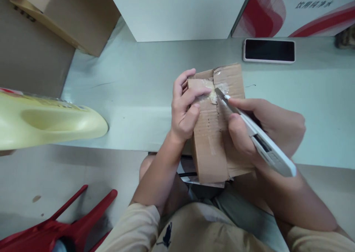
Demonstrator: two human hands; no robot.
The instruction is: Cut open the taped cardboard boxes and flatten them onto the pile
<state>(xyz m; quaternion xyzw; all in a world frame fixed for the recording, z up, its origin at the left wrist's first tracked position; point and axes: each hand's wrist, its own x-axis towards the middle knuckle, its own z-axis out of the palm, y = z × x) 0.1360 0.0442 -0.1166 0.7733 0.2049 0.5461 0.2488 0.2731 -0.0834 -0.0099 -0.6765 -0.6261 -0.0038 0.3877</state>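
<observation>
Steadying a cardboard box (210, 148) at the centre of the frame, the left hand (184, 109) is gripping its left side, index finger lying on the tape (205, 86), presumably to stop the box slipping. The right hand (266, 128) is grasping a white box cutter (273, 157), thumb and finger flanking its front, likely for tip control; the blade (221, 94) is pointing into the taped seam (depth: cannot tell). The box is jutting past the near edge of the table (133, 124), apparently keeping it within reach.

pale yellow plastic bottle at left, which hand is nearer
Left. The left hand, on the brown cardboard box, is to the right of the pale yellow plastic bottle; the right hand, holding the white utility knife, is farther right.
</observation>
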